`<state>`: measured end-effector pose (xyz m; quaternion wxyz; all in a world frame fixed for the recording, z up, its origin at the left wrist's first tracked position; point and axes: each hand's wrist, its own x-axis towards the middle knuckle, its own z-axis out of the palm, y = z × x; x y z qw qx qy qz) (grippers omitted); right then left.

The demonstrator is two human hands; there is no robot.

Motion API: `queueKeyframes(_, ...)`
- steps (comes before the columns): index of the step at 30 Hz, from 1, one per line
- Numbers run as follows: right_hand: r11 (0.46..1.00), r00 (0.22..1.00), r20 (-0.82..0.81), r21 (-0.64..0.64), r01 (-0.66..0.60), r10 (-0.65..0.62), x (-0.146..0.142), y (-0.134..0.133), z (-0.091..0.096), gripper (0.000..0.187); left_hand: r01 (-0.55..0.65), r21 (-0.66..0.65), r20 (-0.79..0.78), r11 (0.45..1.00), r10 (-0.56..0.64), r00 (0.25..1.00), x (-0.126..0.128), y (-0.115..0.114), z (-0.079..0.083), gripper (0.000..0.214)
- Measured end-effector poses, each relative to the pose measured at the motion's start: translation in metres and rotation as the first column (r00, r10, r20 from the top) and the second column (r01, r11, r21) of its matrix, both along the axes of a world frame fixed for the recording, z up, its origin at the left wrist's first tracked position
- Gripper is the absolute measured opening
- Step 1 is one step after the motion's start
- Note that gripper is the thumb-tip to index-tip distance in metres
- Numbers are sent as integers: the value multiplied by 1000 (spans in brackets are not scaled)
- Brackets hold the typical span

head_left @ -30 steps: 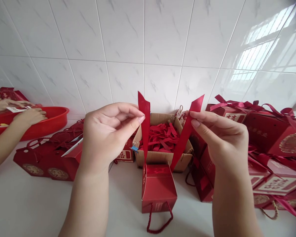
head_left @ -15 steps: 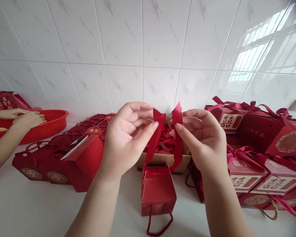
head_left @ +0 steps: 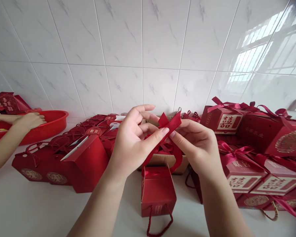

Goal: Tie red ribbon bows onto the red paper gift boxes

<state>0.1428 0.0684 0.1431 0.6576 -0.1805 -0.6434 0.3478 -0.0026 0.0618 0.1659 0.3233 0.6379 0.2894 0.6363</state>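
A small red gift box [head_left: 158,191] stands on the white surface with a twisted cord handle [head_left: 160,233] hanging at its front. Red ribbon [head_left: 175,123] rises from behind the box in two strands, and its ends cross between my fingertips. My left hand [head_left: 135,144] pinches one end between thumb and fingers. Close against it, my right hand [head_left: 197,144] pinches the ribbon at the crossing. Behind the ribbon is a cardboard box [head_left: 167,160] holding red ribbon pieces, partly hidden by my hands.
Several red boxes with tied bows [head_left: 259,174] are stacked at the right. Open red boxes with cord handles [head_left: 56,164] line the left. At far left, another person's hands [head_left: 27,121] reach over a red basin [head_left: 56,120]. A tiled wall [head_left: 143,39] stands behind.
My two hands have come together, and the ribbon ends that were held apart and upright now cross each other. The gift box has stayed in place.
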Motion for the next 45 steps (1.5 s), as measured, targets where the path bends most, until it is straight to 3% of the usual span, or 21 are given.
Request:
queueKeyframes(4, 998, 998, 12, -30, -56, 57, 0, 1, 1, 16, 43, -11, -5, 999, -43, 999, 1, 0, 1, 11)
queueKeyframes(12, 995, 996, 46, -56, -79, 82, 4, 3, 3, 11, 11, 92, -89, 996, -2, 996, -6, 6, -2, 11)
queueKeyframes(15, 995, 996, 54, -73, -73, 77, 6, 6, 1, 7, 20, 57, -107, 998, -14, 994, -8, 4, -2, 10)
queueKeyframes(18, 996, 996, 48, -57, -73, 76, 6, 9, 0, 8, 115, -60, -159, 992, -123, 980, -11, 3, 1, 14)
queueKeyframes(22, 999, 993, 114, 44, -29, 24, 10, 11, 0, 10, 204, -228, -337, 952, -274, 901, -17, 5, 4, 10)
queueKeyframes(25, 980, 969, 233, 196, 35, -82, 18, 10, 2, 12, 175, -209, -417, 962, -250, 874, -21, 7, 5, 16)
queueKeyframes(29, 917, 884, 417, 398, 30, -210, 29, 7, 5, 18, 115, -193, -459, 975, -193, 867, -23, 8, 6, 24)
queueKeyframes(34, 833, 765, 514, 551, 52, -388, 30, 7, 5, 20, 73, -217, -433, 974, -163, 886, -20, 9, 3, 30)
queueKeyframes(40, 765, 714, 468, 628, 146, -520, 24, 13, -1, 17, 51, -203, -464, 978, -142, 875, -21, 7, 5, 43)
queueKeyframes(45, 790, 743, 449, 588, 173, -497, 25, 16, -3, 19, 18, -118, -567, 993, -82, 819, -23, 1, 7, 41)
